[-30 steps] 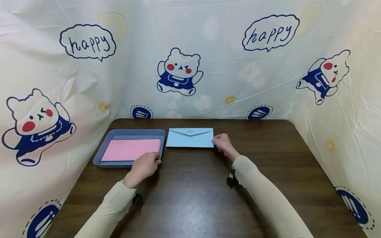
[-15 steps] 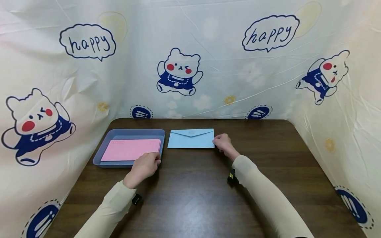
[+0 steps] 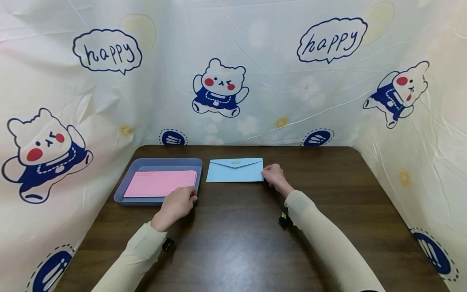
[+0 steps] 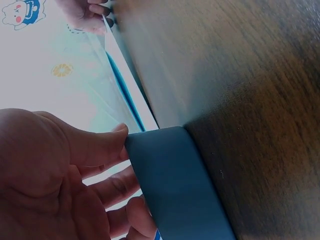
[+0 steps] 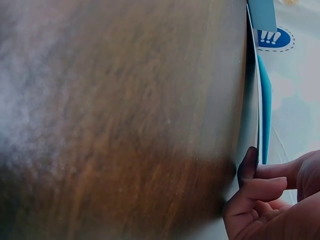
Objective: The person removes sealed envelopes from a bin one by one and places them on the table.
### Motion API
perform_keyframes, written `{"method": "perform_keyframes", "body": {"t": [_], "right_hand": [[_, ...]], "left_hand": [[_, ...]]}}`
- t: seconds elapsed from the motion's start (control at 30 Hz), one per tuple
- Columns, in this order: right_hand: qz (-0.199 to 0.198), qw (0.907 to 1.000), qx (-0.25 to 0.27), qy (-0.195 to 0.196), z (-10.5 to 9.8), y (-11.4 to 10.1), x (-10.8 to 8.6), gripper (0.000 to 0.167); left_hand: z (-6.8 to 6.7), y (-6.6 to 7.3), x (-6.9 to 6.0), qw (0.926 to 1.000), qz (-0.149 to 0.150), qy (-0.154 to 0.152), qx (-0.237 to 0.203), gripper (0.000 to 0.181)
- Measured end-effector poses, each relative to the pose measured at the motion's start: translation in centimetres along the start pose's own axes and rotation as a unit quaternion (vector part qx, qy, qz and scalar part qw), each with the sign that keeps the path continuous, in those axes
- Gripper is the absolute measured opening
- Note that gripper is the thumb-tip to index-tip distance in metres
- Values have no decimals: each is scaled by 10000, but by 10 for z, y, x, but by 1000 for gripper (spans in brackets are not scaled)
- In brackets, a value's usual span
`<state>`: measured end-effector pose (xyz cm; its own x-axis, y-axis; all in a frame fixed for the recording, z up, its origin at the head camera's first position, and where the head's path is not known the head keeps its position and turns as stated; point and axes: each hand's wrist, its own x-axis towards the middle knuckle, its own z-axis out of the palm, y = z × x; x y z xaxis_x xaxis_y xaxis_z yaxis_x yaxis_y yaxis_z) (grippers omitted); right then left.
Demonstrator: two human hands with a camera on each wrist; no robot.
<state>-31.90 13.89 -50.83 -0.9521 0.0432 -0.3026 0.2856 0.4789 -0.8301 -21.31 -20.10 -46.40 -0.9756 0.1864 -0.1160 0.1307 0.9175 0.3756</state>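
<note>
A light blue envelope [image 3: 235, 172], its V-shaped flap uppermost, lies at the table's far middle. My right hand [image 3: 275, 177] pinches its right edge; the right wrist view shows thumb and fingers of that hand [image 5: 272, 200] on the envelope [image 5: 265, 110]. To the left is a blue tray [image 3: 140, 201] holding a stack of pink envelopes [image 3: 158, 183]. My left hand [image 3: 176, 206] grips the tray's right side near the front corner. In the left wrist view, the thumb of this hand [image 4: 55, 175] is at the rim of the tray [image 4: 177, 175], with the fingers partly hidden behind it.
The dark wooden table [image 3: 233, 239] reaches back to a printed curtain [image 3: 273, 93], which also hangs along both sides. A narrow gap separates the tray from the envelope.
The blue envelope has shifted slightly to the right along with my right hand, and its left edge stands farther from the tray. My left hand and the tray have hardly moved.
</note>
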Motion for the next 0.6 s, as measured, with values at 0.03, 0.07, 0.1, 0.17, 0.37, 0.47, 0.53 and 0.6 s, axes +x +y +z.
{"method": "perform_keyframes", "body": {"t": [0.03, 0.07, 0.1, 0.17, 0.37, 0.47, 0.53, 0.6], "right_hand": [[-21, 10000, 0, 4, 0, 0, 0, 17], [-35, 10000, -12, 9, 0, 0, 0, 17], [-52, 10000, -22, 16, 0, 0, 0, 18], [-57, 10000, -36, 32, 0, 0, 0, 18], [103, 9998, -182, 31, 0, -1, 3, 16], [143, 9995, -296, 29, 0, -2, 5, 17], [129, 9993, -362, 41, 0, -2, 6, 19], [101, 9990, -427, 61, 0, -2, 6, 21]], "left_hand": [[0, 0, 0, 10000, -1, -3, -8, 6], [0, 0, 0, 10000, -5, 2, -6, 6], [0, 0, 0, 10000, 0, 10, -6, 6], [1, 0, 0, 10000, 5, 22, -3, 6], [1, -1, 0, 10000, 5, 43, 3, 7], [1, -1, 0, 10000, 21, 60, -18, 6], [1, -1, 0, 10000, 36, 70, -28, 6], [1, -1, 0, 10000, 55, 77, -23, 6]]}}
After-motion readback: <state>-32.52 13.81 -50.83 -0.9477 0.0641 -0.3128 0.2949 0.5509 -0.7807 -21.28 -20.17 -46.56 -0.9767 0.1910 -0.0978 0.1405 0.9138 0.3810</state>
